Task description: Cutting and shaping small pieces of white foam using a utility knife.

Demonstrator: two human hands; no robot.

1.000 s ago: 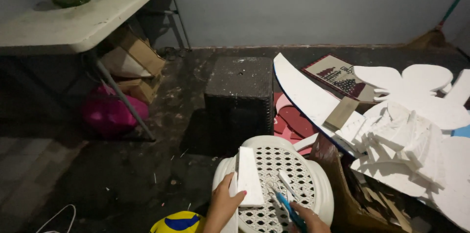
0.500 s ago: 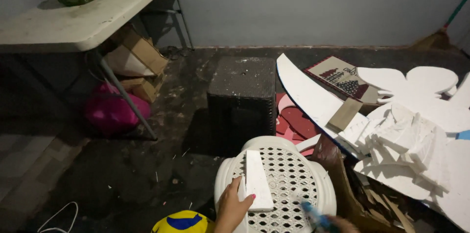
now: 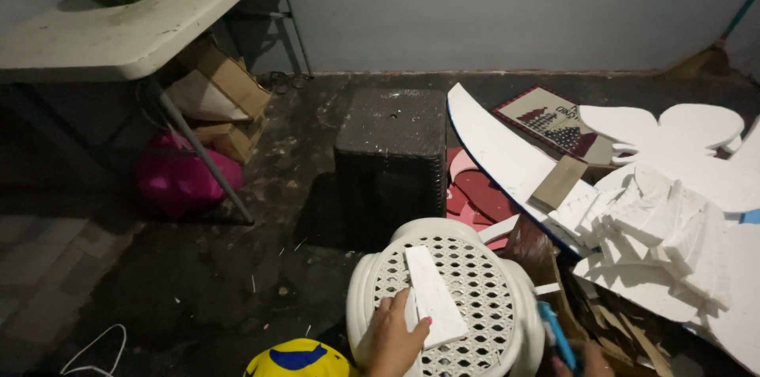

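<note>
Left hand (image 3: 393, 339) pressed flat, fingers together, on white foam strip (image 3: 433, 296) atop white perforated plastic stool (image 3: 483, 278). Right hand (image 3: 584, 359), near right, gripping blue cutter (image 3: 556, 333).

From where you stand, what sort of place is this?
Probably a makeshift home craft corner. Cut white foam pieces lie heaped on a dirty dark floor, the left hand steadies a foam strip on a white plastic stool, and cardboard boxes sit under a folding table.
</note>
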